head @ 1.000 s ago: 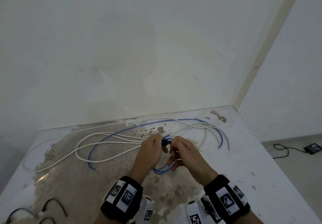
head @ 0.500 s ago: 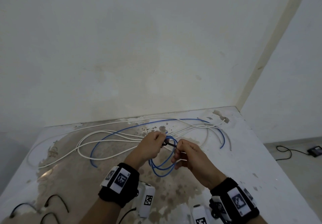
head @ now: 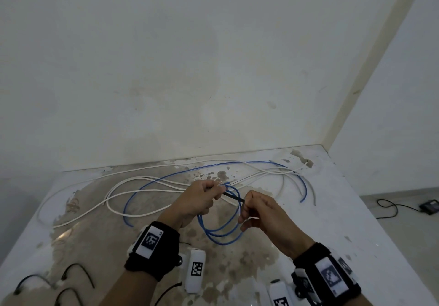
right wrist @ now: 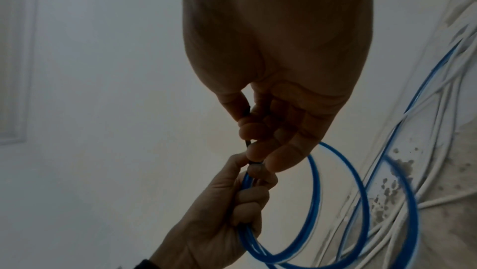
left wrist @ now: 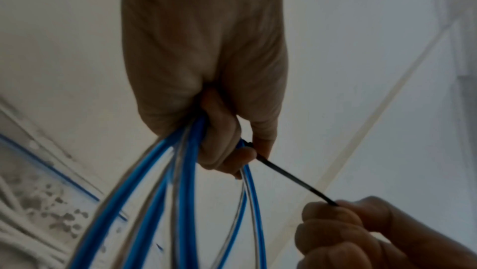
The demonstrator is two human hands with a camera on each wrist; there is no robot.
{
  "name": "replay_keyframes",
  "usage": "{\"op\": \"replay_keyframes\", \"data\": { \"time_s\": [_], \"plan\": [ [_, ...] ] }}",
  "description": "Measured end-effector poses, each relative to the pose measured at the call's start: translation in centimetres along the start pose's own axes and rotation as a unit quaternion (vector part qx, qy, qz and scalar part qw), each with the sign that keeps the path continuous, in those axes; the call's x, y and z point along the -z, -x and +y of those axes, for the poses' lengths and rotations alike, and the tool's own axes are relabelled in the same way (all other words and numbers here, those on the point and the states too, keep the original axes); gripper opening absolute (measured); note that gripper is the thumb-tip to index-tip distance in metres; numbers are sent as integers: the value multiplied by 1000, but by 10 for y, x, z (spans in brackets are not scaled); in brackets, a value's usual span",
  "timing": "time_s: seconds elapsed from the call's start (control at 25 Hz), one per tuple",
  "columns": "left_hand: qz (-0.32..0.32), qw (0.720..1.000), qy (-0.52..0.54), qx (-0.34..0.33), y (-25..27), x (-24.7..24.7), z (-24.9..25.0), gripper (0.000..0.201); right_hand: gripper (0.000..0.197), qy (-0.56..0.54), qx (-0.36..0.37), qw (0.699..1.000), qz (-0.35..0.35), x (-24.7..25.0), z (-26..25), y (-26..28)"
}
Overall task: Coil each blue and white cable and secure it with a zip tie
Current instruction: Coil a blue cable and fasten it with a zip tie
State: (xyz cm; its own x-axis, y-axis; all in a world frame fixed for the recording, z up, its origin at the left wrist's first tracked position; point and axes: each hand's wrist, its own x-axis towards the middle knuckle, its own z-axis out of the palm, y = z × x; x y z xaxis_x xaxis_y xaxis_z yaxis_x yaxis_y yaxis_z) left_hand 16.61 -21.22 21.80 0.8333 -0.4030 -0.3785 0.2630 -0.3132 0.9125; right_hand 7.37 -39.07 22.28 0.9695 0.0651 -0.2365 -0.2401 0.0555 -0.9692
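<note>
My left hand grips a coiled blue cable at its top, held above the table; the loops hang down between my wrists. A black zip tie wraps the coil by my left fingers, and its tail runs right to my right hand, which pinches it. In the left wrist view the zip tie stretches taut from the coiled blue cable to my right hand. The right wrist view shows the coiled blue cable hanging from my left hand. A second blue cable and loose white cables lie spread on the table.
The stained white table meets a wall at the back, and its right edge drops to the floor. Several black zip ties lie at the front left. A black cord and small device sit on the floor at right.
My hands have drawn apart, pulling the zip tie's tail out to the right. The blue coil, bunched small a second ago, now hangs as wider loops, lifted off the table.
</note>
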Motion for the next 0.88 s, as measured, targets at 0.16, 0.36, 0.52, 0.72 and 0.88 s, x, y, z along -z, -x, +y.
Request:
{"op": "replay_keyframes", "data": {
  "time_s": [0.16,0.36,0.52,0.72,0.88],
  "plan": [
    [-3,997,-65,-33,1,0,-2,27,33,9,-7,1000,-19,4,2,9],
    [5,969,-223,-106,-2,-11,3,40,32,70,-36,996,-45,4,3,10],
    [-6,979,-180,-94,0,-16,3,36,34,111,-8,994,10,0,9,1],
    [-15,998,52,18,6,-15,15,23,30,126,13,980,157,10,33,-14],
    [3,999,40,-16,4,-16,18,27,24,-172,-73,979,86,-2,38,-19]
  ]
}}
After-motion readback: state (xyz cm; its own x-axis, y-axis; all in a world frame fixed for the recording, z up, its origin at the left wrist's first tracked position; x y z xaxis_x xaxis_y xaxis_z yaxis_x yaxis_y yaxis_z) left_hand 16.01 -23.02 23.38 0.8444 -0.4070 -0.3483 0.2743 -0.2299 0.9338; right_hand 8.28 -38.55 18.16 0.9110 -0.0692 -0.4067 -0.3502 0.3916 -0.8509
